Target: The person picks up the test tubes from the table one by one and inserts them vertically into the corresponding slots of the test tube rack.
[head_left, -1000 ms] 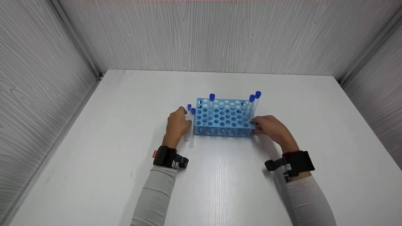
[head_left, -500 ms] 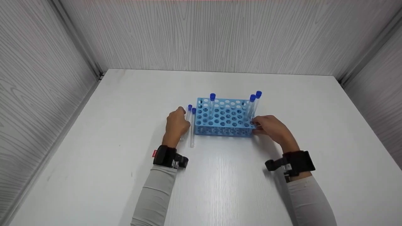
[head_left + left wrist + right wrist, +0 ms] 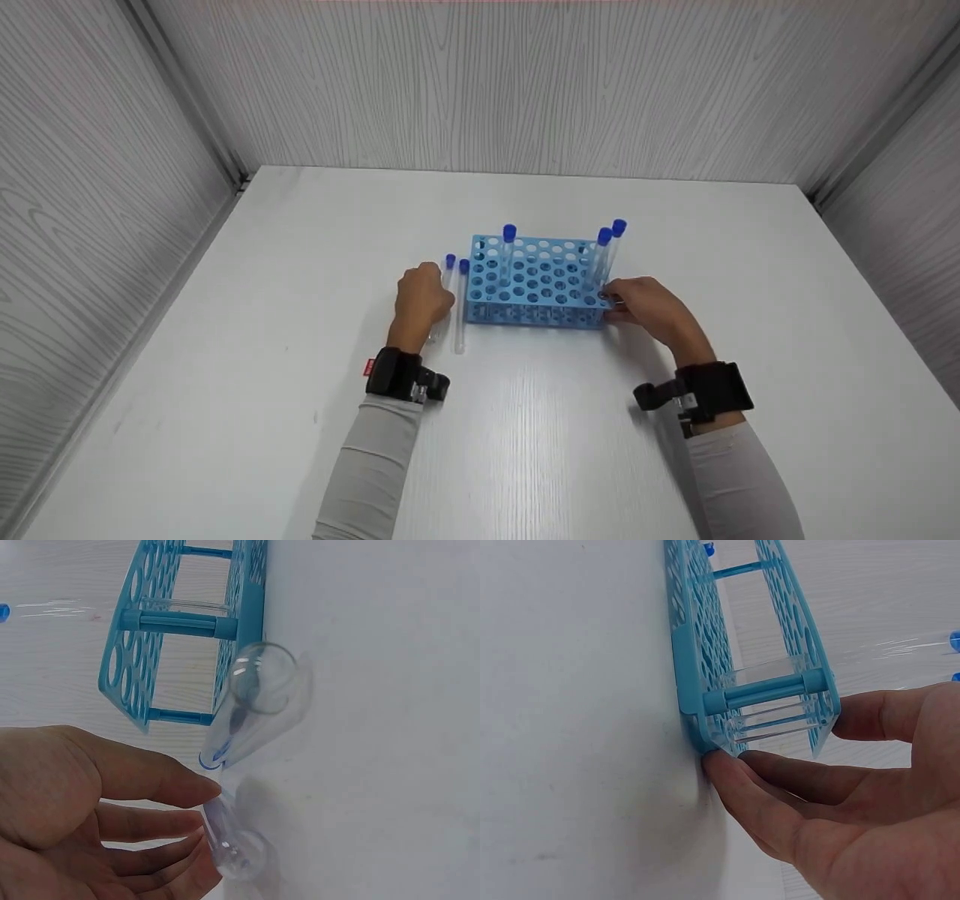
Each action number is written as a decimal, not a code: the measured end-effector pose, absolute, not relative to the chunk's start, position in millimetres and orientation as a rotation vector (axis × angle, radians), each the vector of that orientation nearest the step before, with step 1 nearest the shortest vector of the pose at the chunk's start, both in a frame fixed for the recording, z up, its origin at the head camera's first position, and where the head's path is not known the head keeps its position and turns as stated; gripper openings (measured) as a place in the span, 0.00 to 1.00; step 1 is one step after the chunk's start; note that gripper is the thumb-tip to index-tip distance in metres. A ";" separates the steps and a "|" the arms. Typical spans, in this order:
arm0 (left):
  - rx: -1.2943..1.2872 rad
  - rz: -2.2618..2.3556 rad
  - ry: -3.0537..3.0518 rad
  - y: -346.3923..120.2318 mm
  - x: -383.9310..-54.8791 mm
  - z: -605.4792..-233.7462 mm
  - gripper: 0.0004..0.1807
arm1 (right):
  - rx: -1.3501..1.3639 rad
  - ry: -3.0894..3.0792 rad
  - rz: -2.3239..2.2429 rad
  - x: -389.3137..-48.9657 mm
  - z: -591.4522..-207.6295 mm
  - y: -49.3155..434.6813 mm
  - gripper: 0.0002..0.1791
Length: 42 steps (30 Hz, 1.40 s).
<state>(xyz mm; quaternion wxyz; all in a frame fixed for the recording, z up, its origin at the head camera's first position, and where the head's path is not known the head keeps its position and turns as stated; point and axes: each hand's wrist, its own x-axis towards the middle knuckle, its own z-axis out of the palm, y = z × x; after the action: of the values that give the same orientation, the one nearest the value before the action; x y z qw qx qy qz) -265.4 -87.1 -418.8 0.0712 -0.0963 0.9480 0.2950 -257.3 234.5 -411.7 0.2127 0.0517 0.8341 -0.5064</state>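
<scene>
A blue test tube rack stands on the table with three blue-capped tubes upright in it: one tube toward the left and two at the right end. My right hand grips the rack's right end, its thumb at the top plate and fingertips low at the side. To the rack's left, my left hand pinches a clear test tube between thumb and fingers. Another capped test tube lies between that hand and the rack, its rounded end toward me.
The white table extends around the rack. Grey wood-grain panels rise at the back and on both sides. Each wrist carries a black camera strap.
The tube at my left hand has tilted, its lower end swinging left, away from the tube beside the rack. My right hand keeps its grip on the rack.
</scene>
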 end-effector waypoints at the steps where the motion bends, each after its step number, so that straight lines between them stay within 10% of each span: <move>1: -0.291 0.880 2.847 -87.1 -265.4 -418.6 0.20 | 0.142 2.311 -1.413 -257.2 -411.8 234.5 0.29; 42: -0.277 1.243 2.974 -86.1 -255.4 -392.3 0.16 | 0.160 2.304 -1.437 -257.7 -411.8 234.0 0.28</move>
<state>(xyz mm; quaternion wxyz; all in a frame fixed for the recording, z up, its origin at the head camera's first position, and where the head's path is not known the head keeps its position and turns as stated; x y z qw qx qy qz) -255.4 -86.1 -392.3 -0.0469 -0.0854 0.9182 0.3839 -257.7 234.0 -411.8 0.2093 0.0575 0.8282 -0.5166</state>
